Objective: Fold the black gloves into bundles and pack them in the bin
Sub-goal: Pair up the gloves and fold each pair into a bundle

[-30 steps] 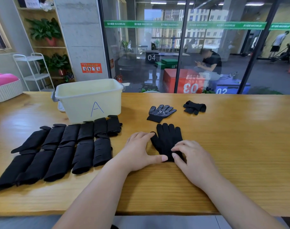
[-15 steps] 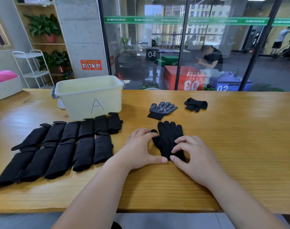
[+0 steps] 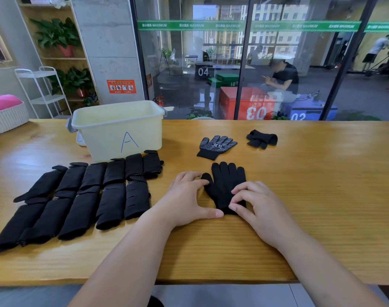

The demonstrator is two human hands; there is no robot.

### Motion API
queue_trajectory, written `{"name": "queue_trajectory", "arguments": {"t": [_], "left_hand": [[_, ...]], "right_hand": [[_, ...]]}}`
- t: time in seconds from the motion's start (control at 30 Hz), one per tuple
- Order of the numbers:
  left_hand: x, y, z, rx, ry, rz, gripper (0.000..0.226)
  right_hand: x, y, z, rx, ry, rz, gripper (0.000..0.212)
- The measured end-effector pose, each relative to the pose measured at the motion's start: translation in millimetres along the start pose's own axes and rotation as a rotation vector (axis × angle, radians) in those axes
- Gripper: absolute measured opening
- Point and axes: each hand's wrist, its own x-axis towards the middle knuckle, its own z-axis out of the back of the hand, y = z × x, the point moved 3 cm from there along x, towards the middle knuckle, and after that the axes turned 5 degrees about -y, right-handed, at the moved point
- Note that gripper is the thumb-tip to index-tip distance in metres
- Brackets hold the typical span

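Observation:
A black glove [image 3: 225, 185] lies flat on the wooden table [image 3: 322, 196], fingers pointing away from me. My left hand [image 3: 189, 198] rests at its left side, thumb stretched to the cuff. My right hand [image 3: 255, 207] presses its fingertips on the glove's cuff and lower right part. A second glove [image 3: 215, 145] with white dots lies behind it, and a crumpled black glove [image 3: 261, 138] lies further right. Several folded black bundles [image 3: 78, 196] sit in two rows on the left. The pale yellow bin [image 3: 120, 129] marked A stands behind them.
A white basket with a pink cushion [image 3: 5, 111] sits at the table's far left. A glass wall [image 3: 255, 63] runs behind the table's far edge, with a person seated beyond it. A white shelf rack [image 3: 45, 89] stands near the wall.
My right fingers have curled and shifted slightly on the glove's cuff. The glove and my left hand stay in about the same place.

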Motion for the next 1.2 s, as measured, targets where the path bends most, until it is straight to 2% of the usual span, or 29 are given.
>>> {"name": "queue_trajectory", "arguments": {"t": [0.1, 0.17, 0.3, 0.37, 0.53, 0.63, 0.73, 0.9, 1.07, 1.2], "left_hand": [[-1.4, -1.1, 0.4, -0.025, 0.007, 0.009, 0.114], [-0.9, -2.1, 0.7, -0.061, -0.022, 0.023, 0.105], [2.9, 1.3, -0.1, -0.041, -0.089, 0.033, 0.083], [4.0, 3.5, -0.4, -0.036, -0.089, 0.038, 0.076], [6.4, 4.7, 1.3, -0.051, -0.178, 0.063, 0.065], [5.6, 7.8, 4.3, -0.063, -0.252, 0.076, 0.062], [4.3, 12.6, 5.7, -0.073, -0.274, 0.092, 0.063], [6.2, 12.1, 3.9, -0.054, -0.282, 0.089, 0.061], [6.4, 12.1, 3.4, -0.06, -0.285, 0.095, 0.062], [7.7, 11.0, 3.1, -0.058, -0.302, 0.093, 0.057]], "right_hand": [[1.5, 2.2, 0.3, 0.041, -0.024, -0.037, 0.025], [7.2, 5.4, 1.7, 0.042, -0.034, -0.056, 0.031], [19.9, 6.2, -7.4, -0.118, 0.292, -0.127, 0.058], [28.7, 7.3, -6.8, -0.162, 0.352, -0.163, 0.058], [82.2, 19.0, -13.0, -0.215, 0.213, -0.181, 0.057], [100.0, 13.0, -44.6, -0.344, 0.306, -0.224, 0.068], [95.3, 3.5, -68.1, -0.361, 0.376, -0.299, 0.076], [93.8, -2.6, -62.8, -0.383, 0.435, -0.257, 0.081], [97.2, -2.1, -53.4, -0.426, 0.508, -0.242, 0.079], [95.6, 6.6, -58.1, -0.401, 0.478, -0.234, 0.079]]}}
